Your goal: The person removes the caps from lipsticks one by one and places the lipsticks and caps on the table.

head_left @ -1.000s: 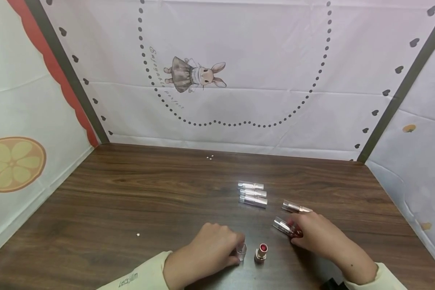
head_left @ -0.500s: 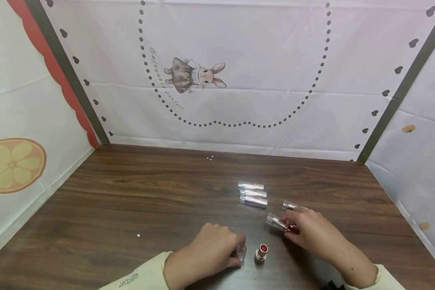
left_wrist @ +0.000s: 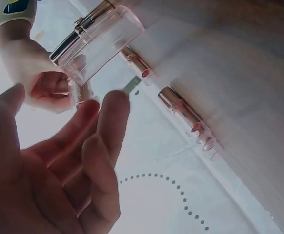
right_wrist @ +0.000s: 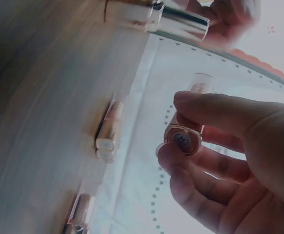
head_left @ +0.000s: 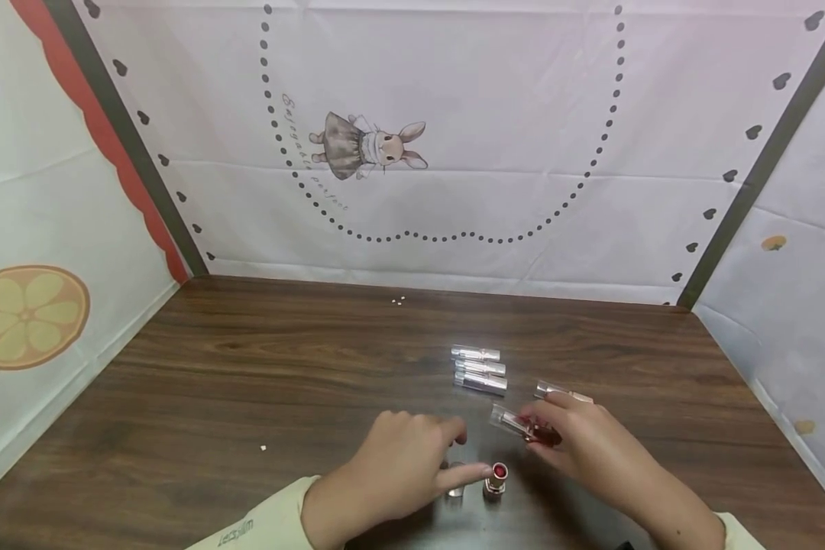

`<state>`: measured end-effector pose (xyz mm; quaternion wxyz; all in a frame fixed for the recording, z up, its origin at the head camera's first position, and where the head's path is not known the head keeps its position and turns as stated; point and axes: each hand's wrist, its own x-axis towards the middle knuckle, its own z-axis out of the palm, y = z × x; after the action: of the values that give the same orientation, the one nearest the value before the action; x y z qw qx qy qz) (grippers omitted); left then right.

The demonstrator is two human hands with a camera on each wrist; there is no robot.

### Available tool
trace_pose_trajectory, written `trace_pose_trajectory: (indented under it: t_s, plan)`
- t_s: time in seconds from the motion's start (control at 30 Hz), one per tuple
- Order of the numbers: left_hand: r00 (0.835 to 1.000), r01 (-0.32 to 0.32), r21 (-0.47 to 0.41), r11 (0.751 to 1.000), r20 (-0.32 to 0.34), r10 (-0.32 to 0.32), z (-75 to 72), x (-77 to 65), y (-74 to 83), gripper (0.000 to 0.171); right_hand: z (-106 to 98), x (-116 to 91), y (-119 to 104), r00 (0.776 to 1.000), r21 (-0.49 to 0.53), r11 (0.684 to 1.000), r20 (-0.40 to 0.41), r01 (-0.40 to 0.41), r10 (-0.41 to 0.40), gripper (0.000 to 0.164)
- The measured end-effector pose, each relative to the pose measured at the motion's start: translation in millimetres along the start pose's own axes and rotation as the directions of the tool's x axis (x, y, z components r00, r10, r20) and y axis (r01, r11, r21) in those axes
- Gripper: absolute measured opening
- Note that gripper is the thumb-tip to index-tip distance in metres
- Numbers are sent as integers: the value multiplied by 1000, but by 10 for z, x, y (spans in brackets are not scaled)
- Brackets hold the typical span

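My left hand [head_left: 406,466] has its thumb and forefinger spread apart, holding nothing. Below its thumb a clear cap [head_left: 456,487] stands on the table. An uncapped lipstick [head_left: 493,489], red tip upward, stands just right of the cap; the thumb tip overlaps its edge in the head view. With thumb and fingers my right hand [head_left: 584,443] pinches a second lipstick [head_left: 509,422], its clear-capped end pointing left. The right wrist view shows the round label on the base of this held lipstick [right_wrist: 182,140].
Several silvery capped lipsticks [head_left: 480,369] lie side by side farther back. Another capped lipstick [head_left: 548,389] lies partly behind my right hand. Small white bits [head_left: 399,300] dot the far side of the brown table [head_left: 282,367], which printed cloth walls [head_left: 495,153] surround.
My left hand has let go of the clear cap, its thumb and forefinger spreading apart. The right hand has moved left with its lipstick, toward the standing one.
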<state>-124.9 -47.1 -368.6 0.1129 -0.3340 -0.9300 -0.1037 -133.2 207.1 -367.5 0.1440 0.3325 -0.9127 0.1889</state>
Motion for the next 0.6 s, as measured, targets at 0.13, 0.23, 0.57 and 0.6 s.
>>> trace_pose_trajectory:
  t_s: [0.13,0.23,0.57,0.6]
  plan:
    - [996,2,16,1000,-92,-1,-10,4,4,45,2,-9,-50,995,42,995,-45,92,-90,33]
    - [987,-14,26,1000,-159,18,3,2,15,45,2,-18,-79,983,62,983,-84,171,-165,36]
    - [928,-183,37,982,-324,185,35,-7,41,42,-39,-45,-188,956,92,959,-151,268,-252,41]
    - [924,-190,42,981,-331,193,36,-10,44,41,-40,-48,-197,956,92,959,-149,269,-253,40]
